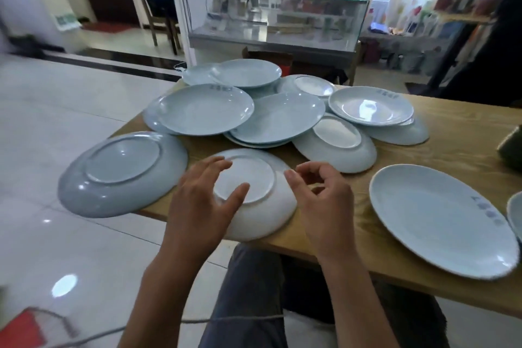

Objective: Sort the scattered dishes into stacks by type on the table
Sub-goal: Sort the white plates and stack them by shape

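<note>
A small pale blue ceramic plate (255,195) lies upside down at the lower centre of the frame, on the near edge of the light wooden table (457,133), with part of it past that edge. The left hand (202,206) is over its left side, fingers spread and relaxed, gripping nothing. The right hand (322,200) is just beside its right rim, fingers loosely curled, holding nothing; whether it touches the rim I cannot tell. At the left, a large upside-down blue plate (121,175) hangs over the table edge. At the lower right lies a large face-up oval plate (440,220). Behind, in the upper centre, a heap of overlapping blue plates (279,113) lies scattered.
</note>
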`<state>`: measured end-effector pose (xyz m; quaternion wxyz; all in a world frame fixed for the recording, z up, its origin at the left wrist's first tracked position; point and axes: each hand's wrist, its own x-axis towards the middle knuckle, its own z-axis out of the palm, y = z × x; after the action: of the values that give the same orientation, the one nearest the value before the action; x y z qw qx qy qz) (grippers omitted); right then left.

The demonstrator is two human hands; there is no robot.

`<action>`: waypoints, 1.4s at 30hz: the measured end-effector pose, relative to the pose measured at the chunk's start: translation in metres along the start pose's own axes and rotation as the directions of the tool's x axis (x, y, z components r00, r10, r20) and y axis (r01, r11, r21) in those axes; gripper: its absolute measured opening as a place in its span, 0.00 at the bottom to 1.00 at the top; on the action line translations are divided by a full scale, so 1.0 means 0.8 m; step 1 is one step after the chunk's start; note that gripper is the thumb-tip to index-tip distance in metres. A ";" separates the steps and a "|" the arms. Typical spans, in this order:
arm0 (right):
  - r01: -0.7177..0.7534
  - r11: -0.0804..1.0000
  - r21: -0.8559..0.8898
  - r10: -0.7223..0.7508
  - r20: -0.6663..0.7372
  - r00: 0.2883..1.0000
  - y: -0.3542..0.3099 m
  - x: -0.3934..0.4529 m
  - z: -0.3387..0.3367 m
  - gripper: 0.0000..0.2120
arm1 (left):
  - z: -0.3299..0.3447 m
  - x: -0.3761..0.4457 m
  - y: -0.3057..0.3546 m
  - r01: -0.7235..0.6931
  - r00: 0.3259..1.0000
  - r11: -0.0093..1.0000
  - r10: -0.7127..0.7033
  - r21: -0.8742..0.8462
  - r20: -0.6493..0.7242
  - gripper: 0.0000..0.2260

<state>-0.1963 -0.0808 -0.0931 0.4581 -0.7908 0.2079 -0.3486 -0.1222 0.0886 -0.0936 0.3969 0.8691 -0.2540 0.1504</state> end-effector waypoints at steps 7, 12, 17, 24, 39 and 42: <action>-0.135 0.987 0.085 0.134 0.017 0.991 -0.010 0.046 0.018 0.07 | -0.009 0.042 0.001 -0.103 0.994 0.993 0.104 0.051 -0.030 0.21; -0.310 0.930 0.198 0.323 -0.034 0.946 -0.012 0.097 0.031 0.19 | 0.009 0.060 -0.001 -0.138 0.990 0.989 0.140 0.051 -0.035 0.18; -0.355 0.909 0.217 0.365 -0.008 0.931 -0.014 0.130 0.043 0.22 | 0.037 0.082 -0.024 -0.083 0.996 0.995 0.081 0.063 0.031 0.18; -0.364 0.914 0.182 0.369 0.006 0.930 -0.008 0.141 0.050 0.08 | 0.033 0.131 -0.043 0.015 0.998 0.978 -0.026 0.209 0.050 0.21; -0.203 0.979 -0.008 0.202 -0.095 0.975 -0.018 0.159 0.033 0.06 | 0.032 0.129 0.002 -0.100 0.992 0.992 0.094 0.081 0.083 0.18; -0.152 0.987 -0.050 0.145 -0.129 0.981 -0.019 0.160 0.020 0.03 | 0.040 0.127 0.022 -0.122 0.980 0.991 0.112 0.051 0.163 0.18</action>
<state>-0.0986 -0.1470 -0.0389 0.4451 -0.7630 0.3050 -0.3559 -0.0462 0.0215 -0.0566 0.3390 0.8736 -0.3310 0.1110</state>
